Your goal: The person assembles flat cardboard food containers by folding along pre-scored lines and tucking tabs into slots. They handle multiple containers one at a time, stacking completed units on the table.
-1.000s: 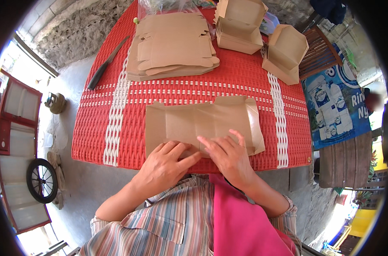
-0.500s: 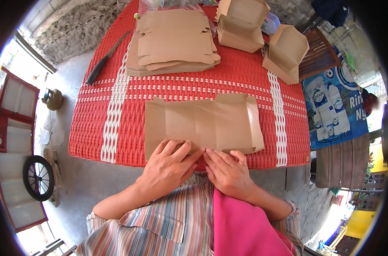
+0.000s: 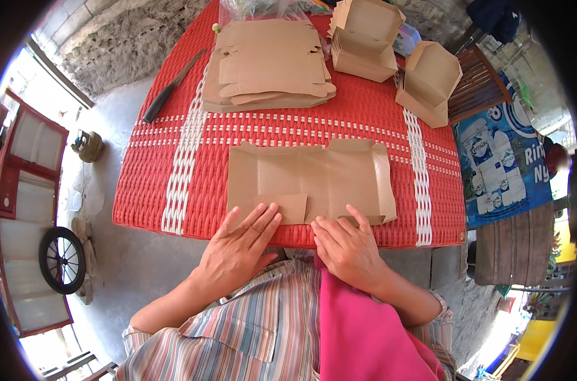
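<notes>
A brown cardboard box blank (image 3: 352,171) lies unfolded in front of me at the table's near edge, its creased panels facing up. My left hand (image 3: 234,244) rests flat with fingers stretched out on its near left part, beside a small flap (image 3: 282,206) folded inward. At the near right edge my right hand (image 3: 352,251) has its fingers bent over the cardboard, one digit pointing up; part of that edge stands raised next to it. What lies under the right fingers is hidden.
A red and white woven table (image 3: 155,197) bears everything. Behind the blank are a stack of flat box blanks (image 3: 269,63), a dark-handled knife (image 3: 168,92) at left, and at right nested open boxes (image 3: 364,54) and a single open box (image 3: 428,82).
My left hand has shifted left, away from the right one, and its fingers have straightened. The near left flap now shows folded inward. The view has shifted slightly.
</notes>
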Tool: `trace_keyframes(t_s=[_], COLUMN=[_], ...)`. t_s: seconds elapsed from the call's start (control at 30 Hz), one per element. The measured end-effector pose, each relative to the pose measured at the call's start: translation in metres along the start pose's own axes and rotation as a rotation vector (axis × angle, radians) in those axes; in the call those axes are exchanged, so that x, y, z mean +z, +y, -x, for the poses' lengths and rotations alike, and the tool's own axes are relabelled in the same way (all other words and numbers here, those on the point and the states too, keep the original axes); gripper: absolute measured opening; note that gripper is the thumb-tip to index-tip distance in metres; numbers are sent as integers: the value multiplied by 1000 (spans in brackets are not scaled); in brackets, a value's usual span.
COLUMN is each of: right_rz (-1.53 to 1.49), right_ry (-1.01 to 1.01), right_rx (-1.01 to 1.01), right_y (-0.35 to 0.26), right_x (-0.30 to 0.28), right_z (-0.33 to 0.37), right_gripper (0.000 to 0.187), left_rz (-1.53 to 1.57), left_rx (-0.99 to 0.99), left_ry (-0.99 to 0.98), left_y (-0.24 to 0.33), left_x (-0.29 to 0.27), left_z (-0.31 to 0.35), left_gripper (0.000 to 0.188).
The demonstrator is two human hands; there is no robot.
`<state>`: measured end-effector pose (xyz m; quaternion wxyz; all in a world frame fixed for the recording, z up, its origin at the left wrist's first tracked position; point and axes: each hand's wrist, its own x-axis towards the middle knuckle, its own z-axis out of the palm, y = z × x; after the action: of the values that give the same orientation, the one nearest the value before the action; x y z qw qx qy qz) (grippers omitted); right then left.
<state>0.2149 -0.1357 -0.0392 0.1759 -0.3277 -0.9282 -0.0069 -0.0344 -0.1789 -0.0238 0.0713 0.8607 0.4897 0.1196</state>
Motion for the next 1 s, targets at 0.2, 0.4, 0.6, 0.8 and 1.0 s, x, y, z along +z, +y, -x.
trace_keyframes(t_s=[0.2, 0.4, 0.6, 0.8, 1.0], right_rz=[0, -35, -54, -70, -70], right_ry=[18, 28, 20, 39, 31], right_rx=[37, 57, 64, 60, 54], right_y=[-6, -6, -3, -3, -1], right_x=[-1, 1, -1, 2, 2], right_z=[7, 5, 5, 7, 7], right_gripper=[33, 34, 34, 35, 36], left_rz=[149, 377, 623, 134, -34], left_rx=[55, 13, -442, -589, -280], left_ry=[105, 293, 309, 453, 447], left_y=[-32, -46, -29, -17, -26], left_x=[-2, 14, 10, 16, 30], left_z=[12, 15, 3, -8, 7], left_gripper=[47, 21, 17, 45, 26])
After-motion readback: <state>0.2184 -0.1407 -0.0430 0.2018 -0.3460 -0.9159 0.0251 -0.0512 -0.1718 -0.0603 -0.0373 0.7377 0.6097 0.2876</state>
